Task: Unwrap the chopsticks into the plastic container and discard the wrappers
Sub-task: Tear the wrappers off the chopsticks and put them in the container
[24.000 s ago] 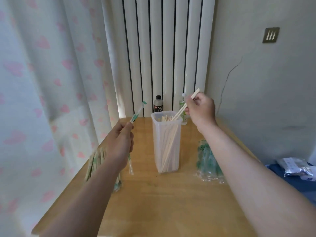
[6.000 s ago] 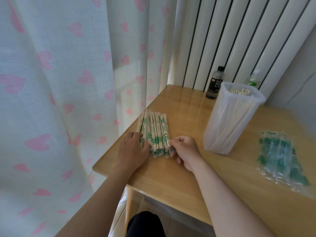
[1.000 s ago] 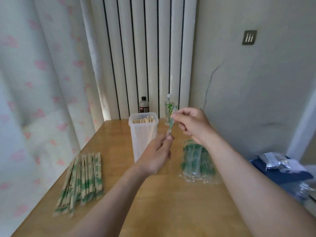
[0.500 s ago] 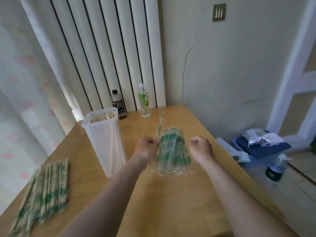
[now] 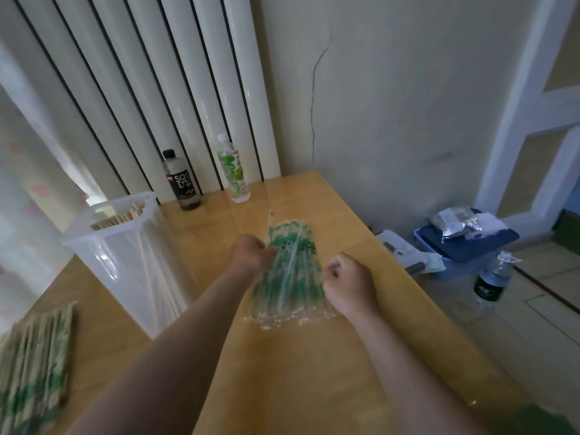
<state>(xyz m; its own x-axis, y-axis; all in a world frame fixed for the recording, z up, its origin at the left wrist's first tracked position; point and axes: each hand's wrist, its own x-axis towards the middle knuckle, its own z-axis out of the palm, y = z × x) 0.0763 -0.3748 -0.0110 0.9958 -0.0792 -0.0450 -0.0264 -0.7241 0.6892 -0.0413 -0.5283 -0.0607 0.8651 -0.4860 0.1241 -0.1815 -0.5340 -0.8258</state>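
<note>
On the wooden table (image 5: 314, 365) lies a pile of empty clear-and-green wrappers (image 5: 290, 277). My left hand (image 5: 251, 254) is at the pile's left edge, fingers curled round one empty wrapper (image 5: 269, 222) whose tip sticks up over the pile. My right hand (image 5: 348, 277) sits at the pile's right edge, curled into a fist with nothing visible in it. The clear plastic container (image 5: 125, 265) stands to the left with bare chopsticks (image 5: 119, 216) upright inside. A blurred stack of wrapped chopsticks (image 5: 31, 356) lies at the lower left.
A dark soda bottle (image 5: 182, 180) and a green-labelled bottle (image 5: 233, 169) stand at the table's back edge by the radiator. On the floor to the right are a blue box (image 5: 467, 243) with packets on it and a water bottle (image 5: 492, 277).
My left hand has lowered the wrapper from above the pile down onto it. My right hand stays curled beside the pile. The view has shifted slightly.
</note>
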